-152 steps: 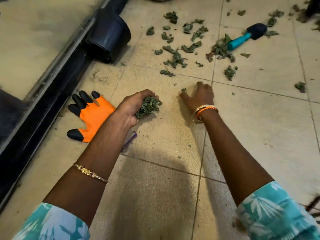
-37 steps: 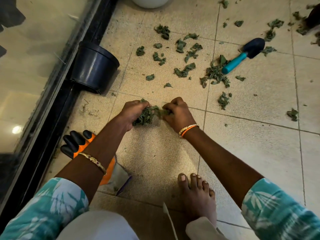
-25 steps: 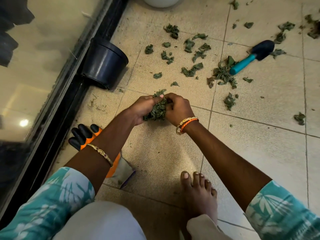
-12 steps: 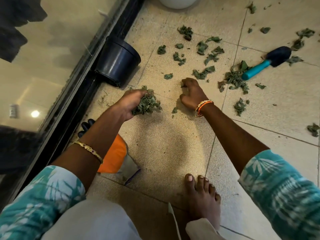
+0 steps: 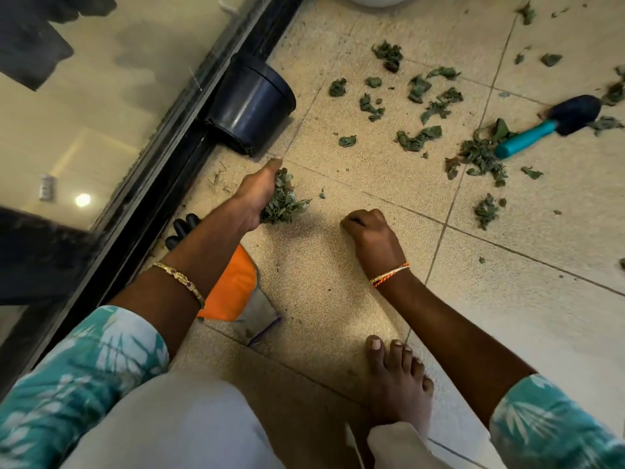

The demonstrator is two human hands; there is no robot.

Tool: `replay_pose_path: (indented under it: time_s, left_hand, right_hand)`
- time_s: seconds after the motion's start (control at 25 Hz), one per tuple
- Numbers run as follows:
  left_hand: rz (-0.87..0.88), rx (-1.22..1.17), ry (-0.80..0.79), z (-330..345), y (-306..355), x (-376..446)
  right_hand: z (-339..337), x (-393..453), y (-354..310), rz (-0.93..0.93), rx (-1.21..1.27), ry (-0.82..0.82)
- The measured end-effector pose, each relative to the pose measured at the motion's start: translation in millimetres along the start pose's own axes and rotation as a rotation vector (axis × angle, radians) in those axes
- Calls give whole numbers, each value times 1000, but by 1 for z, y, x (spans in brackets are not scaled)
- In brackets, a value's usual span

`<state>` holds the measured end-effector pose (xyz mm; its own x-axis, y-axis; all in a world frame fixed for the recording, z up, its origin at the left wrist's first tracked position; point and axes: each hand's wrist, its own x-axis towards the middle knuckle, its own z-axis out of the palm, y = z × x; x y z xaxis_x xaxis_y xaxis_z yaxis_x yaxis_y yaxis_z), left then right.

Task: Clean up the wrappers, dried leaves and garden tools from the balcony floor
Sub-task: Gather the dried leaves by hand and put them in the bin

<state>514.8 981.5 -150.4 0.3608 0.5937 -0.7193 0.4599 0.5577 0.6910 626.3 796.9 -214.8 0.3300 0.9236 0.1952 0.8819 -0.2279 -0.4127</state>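
Dull green leaves (image 5: 419, 138) are lying at 12 o'clock on the speckled beige floor (image 5: 527, 299). A teal-handled, black-bladed trowel (image 5: 548, 128) is showing at 2, a black pot (image 5: 252, 106) at 11, an orange, black-tipped glove (image 5: 230, 282) at 8. Sleeves (image 5: 77, 377) are showing teal with white leaf print.

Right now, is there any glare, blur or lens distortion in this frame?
Head view: the glass door reflects a ceiling light; wide-angle bending bows its black frame; the trowel and far dried leaves look slightly soft; the floor is evenly lit.
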Motion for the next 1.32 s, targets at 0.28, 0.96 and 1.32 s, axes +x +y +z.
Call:
replay_pose_path:
  time_s: [0.28,0.96,1.32]
  left_hand:
    - [-61,-16,6,-11,-8,-10]
    - [-33,-71,67,-40,-23,-23]
    - [-77,-93,17,-9,-31,-23]
  right_hand:
    - [-42,79,4,332,305,123]
    - [25,33,-13,-126,-37,-32]
    - [-4,49,-27,80,96,-94]
